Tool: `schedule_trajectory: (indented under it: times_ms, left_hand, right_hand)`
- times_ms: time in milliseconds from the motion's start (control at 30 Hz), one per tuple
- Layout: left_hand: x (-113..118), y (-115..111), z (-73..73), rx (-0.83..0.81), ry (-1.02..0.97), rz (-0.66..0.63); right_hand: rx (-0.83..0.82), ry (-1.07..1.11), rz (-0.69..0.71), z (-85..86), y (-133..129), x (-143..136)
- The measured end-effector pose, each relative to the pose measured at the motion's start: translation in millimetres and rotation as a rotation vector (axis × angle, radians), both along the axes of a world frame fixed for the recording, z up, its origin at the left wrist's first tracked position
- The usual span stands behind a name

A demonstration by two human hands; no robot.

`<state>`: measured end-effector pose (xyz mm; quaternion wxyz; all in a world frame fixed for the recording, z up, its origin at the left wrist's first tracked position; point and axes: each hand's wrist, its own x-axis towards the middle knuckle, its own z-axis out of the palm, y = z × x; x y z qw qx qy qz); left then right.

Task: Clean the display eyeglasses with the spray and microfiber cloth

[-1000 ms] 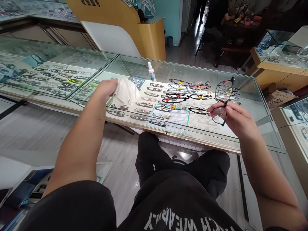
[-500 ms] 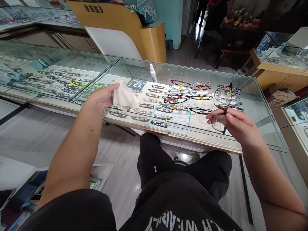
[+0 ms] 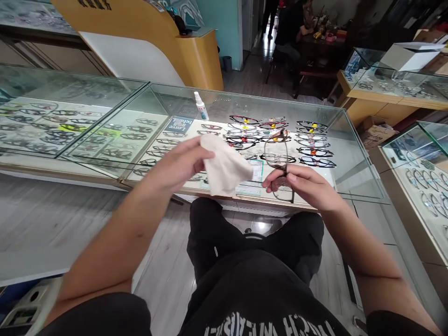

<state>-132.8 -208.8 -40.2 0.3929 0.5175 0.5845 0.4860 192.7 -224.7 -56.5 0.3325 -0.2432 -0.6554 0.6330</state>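
My left hand (image 3: 185, 163) pinches a corner of a cream cloth (image 3: 226, 169), which hangs loosely over the front part of the glass counter. To its right, my right hand (image 3: 308, 184) is closed on the middle of a pair of dark-framed glasses (image 3: 276, 151), held upright with one lens above the other. Small droplets show on the lower lens. The cloth is near the glasses but apart from them. A white spray bottle (image 3: 201, 107) stands on the glass counter (image 3: 175, 95) behind my hands.
Rows of eyeglasses (image 3: 245, 122) lie inside the counter, with a blue card (image 3: 179, 125) among them. A yellow desk (image 3: 201, 60) stands beyond. At the right are more display cases (image 3: 385, 100) and a white box (image 3: 408, 55). A seated person (image 3: 290, 28) is in the background.
My left hand has moved right with the cloth, closer to the glasses. The view has shifted, and my right hand with the glasses now appears further left. Both hands keep their hold.
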Motion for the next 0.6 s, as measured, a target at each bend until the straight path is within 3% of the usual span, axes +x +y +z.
schedule_trajectory:
  times_ms: [100,300,433,600]
  left_hand:
    - [37.4,-1.7,-18.3,-0.051,-0.257,-0.228]
    - [94.4,2.4,-40.0,0.132,-0.370,-0.342]
    - [108.1,6.4,-46.5,0.298,-0.241,-0.304]
    - [106.5,4.8,-51.1,0.380,-0.061,-0.271]
  right_hand:
    - [-0.064,0.024,0.019,-8.4,0.8,-5.0]
    - [-0.223,0.060,-0.047,-24.4,6.8,-12.9]
    - [-0.288,0.085,-0.153,-30.2,10.8,-15.8]
    - [-0.306,0.088,-0.216,-31.5,10.2,-18.3]
